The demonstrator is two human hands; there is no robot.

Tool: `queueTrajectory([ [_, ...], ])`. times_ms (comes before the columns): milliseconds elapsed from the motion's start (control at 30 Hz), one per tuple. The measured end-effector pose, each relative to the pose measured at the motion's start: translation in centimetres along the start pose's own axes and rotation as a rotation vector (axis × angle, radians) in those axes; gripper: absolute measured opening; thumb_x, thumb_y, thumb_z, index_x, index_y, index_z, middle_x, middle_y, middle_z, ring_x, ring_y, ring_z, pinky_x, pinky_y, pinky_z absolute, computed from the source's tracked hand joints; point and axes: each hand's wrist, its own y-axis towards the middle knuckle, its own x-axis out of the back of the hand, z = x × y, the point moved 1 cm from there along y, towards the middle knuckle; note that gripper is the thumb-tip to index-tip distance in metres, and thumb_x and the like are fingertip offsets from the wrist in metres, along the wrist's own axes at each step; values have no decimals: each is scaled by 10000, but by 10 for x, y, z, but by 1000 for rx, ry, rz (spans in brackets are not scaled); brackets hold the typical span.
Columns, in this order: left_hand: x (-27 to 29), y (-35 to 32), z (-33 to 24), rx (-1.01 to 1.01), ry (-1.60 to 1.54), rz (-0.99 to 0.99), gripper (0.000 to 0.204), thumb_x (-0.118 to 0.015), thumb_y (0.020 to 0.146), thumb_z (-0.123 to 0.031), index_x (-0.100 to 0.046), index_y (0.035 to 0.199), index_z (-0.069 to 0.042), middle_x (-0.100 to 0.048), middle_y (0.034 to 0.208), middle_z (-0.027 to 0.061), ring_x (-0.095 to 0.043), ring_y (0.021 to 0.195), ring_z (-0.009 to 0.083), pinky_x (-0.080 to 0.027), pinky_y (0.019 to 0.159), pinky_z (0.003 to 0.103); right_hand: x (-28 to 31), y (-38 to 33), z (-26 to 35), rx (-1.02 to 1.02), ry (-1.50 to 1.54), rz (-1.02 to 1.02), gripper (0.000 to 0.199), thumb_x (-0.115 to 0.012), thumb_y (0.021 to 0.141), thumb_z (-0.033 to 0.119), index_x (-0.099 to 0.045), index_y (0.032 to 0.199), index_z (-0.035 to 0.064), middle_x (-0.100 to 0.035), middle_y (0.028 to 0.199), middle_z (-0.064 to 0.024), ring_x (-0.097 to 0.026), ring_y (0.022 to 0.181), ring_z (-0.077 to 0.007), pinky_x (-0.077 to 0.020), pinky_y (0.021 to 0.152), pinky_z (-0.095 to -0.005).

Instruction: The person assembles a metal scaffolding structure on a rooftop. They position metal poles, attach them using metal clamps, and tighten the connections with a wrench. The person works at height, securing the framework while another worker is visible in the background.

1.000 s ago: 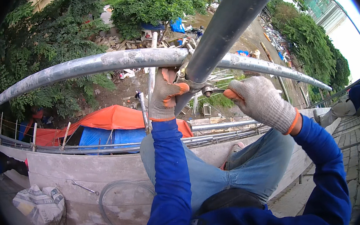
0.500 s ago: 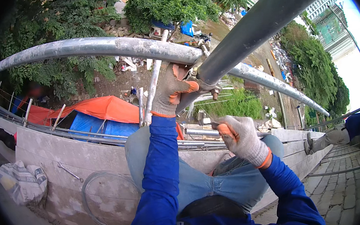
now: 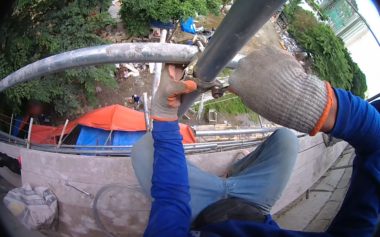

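My left hand [image 3: 168, 96], in a grey knit glove with orange palm coating, is closed on a metal scaffold clamp [image 3: 204, 84]. The clamp sits where a thick grey pipe [image 3: 249, 19] meets a long, paint-spattered pipe [image 3: 101, 55]. My right hand [image 3: 281, 89], gloved alike, is raised just right of the clamp's bolt [image 3: 217, 92]. Its fingers are closed and face away; a dark metal tool in them is almost wholly hidden, only its end showing beside the bolt.
A concrete ledge [image 3: 67, 169] runs below my knees, with a wrench [image 3: 78, 188], coiled wire [image 3: 99, 209] and a white sack [image 3: 31, 207] nearby. Far below lie orange tarps [image 3: 117, 118], rubble and trees. A thin upright pipe [image 3: 158, 73] stands beside my left hand.
My right hand has risen from above my right knee to the clamp's bolt, bringing the tool with it. My left hand keeps its hold, while the whole view has shifted slightly.
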Motion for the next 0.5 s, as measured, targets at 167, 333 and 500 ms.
queueTrajectory([
  [167, 19, 6, 16, 32, -20, 91, 1033, -883, 605, -113, -351, 1484, -8, -488, 1434, 163, -539, 1278, 283, -477, 1051, 392, 15, 33, 26, -17, -6, 370, 154, -688, 842, 147, -740, 933, 33, -707, 781, -130, -722, 733, -282, -580, 656, -447],
  [333, 36, 6, 7, 217, 351, -185, 979, -906, 674, -313, -384, 1447, -16, -537, 1351, 163, -632, 1134, 306, -578, 904, 442, -29, 28, 6, 118, 52, -95, 174, -656, 810, 170, -676, 916, 33, -639, 712, -127, -661, 656, -293, -542, 614, -439],
  [500, 59, 5, 4, 74, 84, 177, 609, -697, 926, -299, -407, 1398, -48, -626, 1113, 184, -690, 864, 357, -621, 644, 516, -122, -5, 11, -292, 534, -316, 234, -594, 951, 295, -628, 930, 64, -665, 721, -164, -694, 710, -361, -523, 614, -464],
])
